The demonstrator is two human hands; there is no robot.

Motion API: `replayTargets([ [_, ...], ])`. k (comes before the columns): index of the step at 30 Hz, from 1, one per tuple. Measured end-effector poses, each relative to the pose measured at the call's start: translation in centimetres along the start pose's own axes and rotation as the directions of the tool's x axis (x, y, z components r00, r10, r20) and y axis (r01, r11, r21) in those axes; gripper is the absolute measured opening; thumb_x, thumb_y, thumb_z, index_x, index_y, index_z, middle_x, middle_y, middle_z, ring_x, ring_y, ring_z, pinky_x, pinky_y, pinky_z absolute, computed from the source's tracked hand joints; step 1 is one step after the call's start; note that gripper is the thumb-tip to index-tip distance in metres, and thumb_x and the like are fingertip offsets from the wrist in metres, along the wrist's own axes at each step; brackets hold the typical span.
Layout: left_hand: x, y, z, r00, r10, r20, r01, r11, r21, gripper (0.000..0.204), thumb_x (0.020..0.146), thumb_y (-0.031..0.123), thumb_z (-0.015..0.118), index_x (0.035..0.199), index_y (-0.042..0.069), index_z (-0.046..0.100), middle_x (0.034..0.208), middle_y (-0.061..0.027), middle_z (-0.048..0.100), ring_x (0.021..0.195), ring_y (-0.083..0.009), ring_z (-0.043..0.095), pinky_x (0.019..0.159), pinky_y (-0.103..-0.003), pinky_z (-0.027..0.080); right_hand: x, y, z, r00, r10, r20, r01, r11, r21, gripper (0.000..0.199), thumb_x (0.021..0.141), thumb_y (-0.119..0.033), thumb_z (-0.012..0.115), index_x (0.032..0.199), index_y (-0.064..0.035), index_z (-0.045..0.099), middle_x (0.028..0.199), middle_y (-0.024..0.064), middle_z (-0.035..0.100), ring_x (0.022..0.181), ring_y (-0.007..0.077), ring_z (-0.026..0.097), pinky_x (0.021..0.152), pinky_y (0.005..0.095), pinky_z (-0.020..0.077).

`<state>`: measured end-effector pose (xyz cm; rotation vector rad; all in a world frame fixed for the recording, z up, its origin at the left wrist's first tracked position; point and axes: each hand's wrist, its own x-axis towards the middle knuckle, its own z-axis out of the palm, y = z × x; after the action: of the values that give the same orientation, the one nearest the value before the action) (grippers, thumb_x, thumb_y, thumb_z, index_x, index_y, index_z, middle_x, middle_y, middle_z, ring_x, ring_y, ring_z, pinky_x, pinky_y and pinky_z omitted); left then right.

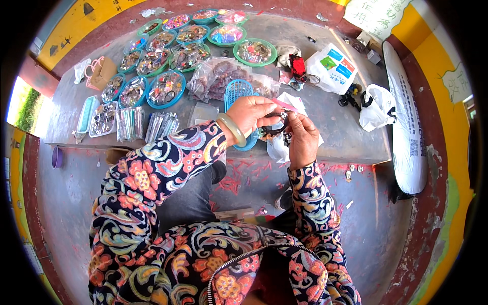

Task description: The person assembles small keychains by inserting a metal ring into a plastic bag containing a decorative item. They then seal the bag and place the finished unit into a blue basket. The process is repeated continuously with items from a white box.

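Observation:
My left hand (248, 115), a pale bangle on its wrist, pinches one end of a thin pink strip (284, 105). Thumb and fingers of my right hand (303, 138) close on the strip's other end. Just under the strip, between my hands, hangs a dark loop (274, 130) that looks like a hair tie; whether a finger also holds it I cannot tell. Behind my left hand stands a blue plastic basket (237, 91), partly covered by the hand. A white plastic bag (277, 150) lies below and beside my right hand.
Several round baskets of small accessories (166, 89) crowd the raised grey slab's (333, 122) left and back. Clear bags of brownish items (218, 76) lie at the middle. White bags (331, 68) and a long wrapped board (406, 122) are at right. Red scraps (231, 180) litter the floor.

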<state>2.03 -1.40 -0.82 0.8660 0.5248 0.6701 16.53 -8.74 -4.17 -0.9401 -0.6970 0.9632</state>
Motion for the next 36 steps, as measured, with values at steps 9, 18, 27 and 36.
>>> replayTargets([
  [9, 0.2, -1.1, 0.0, 0.982, 0.188, -0.021, -0.173, 0.937, 0.302, 0.021, 0.088, 0.009, 0.046, 0.099, -0.007, 0.055, 0.096, -0.0102, 0.059, 0.083, -0.0146, 0.059, 0.074, -0.024, 0.050, -0.5, -3.2, 1.5, 0.837, -0.521, 0.168, 0.442, 0.462, -0.769, 0.013, 0.074, -0.003, 0.061, 0.087, -0.0040, 0.062, 0.080, 0.0088, 0.057, 0.070, 0.0201, 0.056, 0.065, 0.0279, 0.0442],
  [18, -0.3, -1.3, 0.3, 0.922, 0.306, 0.236, -0.349, 0.396, 0.850, 0.019, 0.087, 0.006, 0.048, 0.099, -0.005, 0.056, 0.084, -0.0121, 0.063, 0.079, -0.0137, 0.061, 0.066, -0.025, 0.049, -0.7, -2.1, 1.7, 0.712, -0.591, 0.380, 0.594, 0.218, -0.774, 0.014, 0.066, -0.004, 0.064, 0.080, -0.0064, 0.065, 0.072, 0.0065, 0.058, 0.067, 0.0240, 0.054, 0.061, 0.0327, 0.0417],
  [27, 0.2, -2.5, -0.7, 0.898, 0.303, 0.318, -0.380, 0.172, 0.909, 0.013, 0.080, 0.007, 0.053, 0.087, -0.002, 0.058, 0.074, -0.0191, 0.058, 0.067, -0.0328, 0.057, 0.057, -0.035, 0.045, -0.8, -1.3, 1.5, 0.708, -0.534, 0.462, 0.589, 0.084, -0.804, 0.008, 0.068, -0.008, 0.063, 0.076, -0.0079, 0.063, 0.069, 0.0042, 0.057, 0.066, 0.0223, 0.054, 0.059, 0.0334, 0.0385],
  [36, 0.0, -2.6, -0.7, 0.857, 0.337, 0.390, -0.453, 0.129, 0.882, 0.014, 0.076, 0.005, 0.051, 0.087, 0.001, 0.058, 0.074, -0.0189, 0.057, 0.071, -0.0349, 0.055, 0.061, -0.039, 0.043, -0.9, -1.1, 1.8, 0.722, -0.505, 0.474, 0.589, 0.088, -0.803, 0.006, 0.066, -0.007, 0.061, 0.071, -0.0079, 0.059, 0.069, 0.0058, 0.056, 0.066, 0.0244, 0.053, 0.059, 0.0346, 0.0384],
])
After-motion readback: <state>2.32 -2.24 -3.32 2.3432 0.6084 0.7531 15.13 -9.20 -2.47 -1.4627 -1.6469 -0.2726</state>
